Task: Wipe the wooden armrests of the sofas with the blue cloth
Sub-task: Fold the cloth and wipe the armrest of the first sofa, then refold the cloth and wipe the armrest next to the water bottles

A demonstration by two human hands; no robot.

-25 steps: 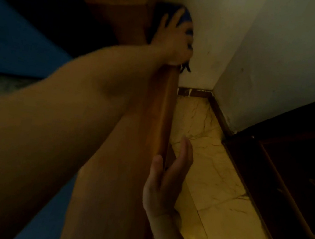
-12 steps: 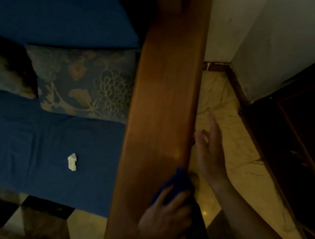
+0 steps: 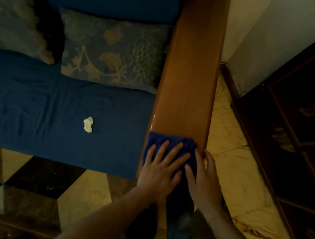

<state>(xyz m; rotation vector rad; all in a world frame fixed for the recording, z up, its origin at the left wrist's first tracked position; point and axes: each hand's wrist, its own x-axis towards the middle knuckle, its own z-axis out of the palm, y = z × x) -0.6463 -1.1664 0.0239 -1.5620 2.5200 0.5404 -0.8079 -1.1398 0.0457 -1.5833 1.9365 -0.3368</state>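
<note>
A long wooden armrest (image 3: 192, 74) runs from the top of the view down to the sofa's front end. The blue cloth (image 3: 171, 143) lies spread across its near end. My left hand (image 3: 161, 169) presses flat on the cloth with fingers spread. My right hand (image 3: 203, 180) lies beside it, fingers on the cloth's right edge and the armrest's outer edge. The cloth's near part is hidden under both hands.
The blue sofa seat (image 3: 44, 109) is left of the armrest, with two patterned cushions (image 3: 113, 52) and a crumpled white scrap (image 3: 88, 124) on it. A dark wooden cabinet (image 3: 300, 127) stands at right across a strip of marble floor (image 3: 228, 148). White walls meet behind.
My left hand has drawn the cloth from the armrest's far end to its near end. My right hand came off the armrest's side and now rests on the cloth's right edge.
</note>
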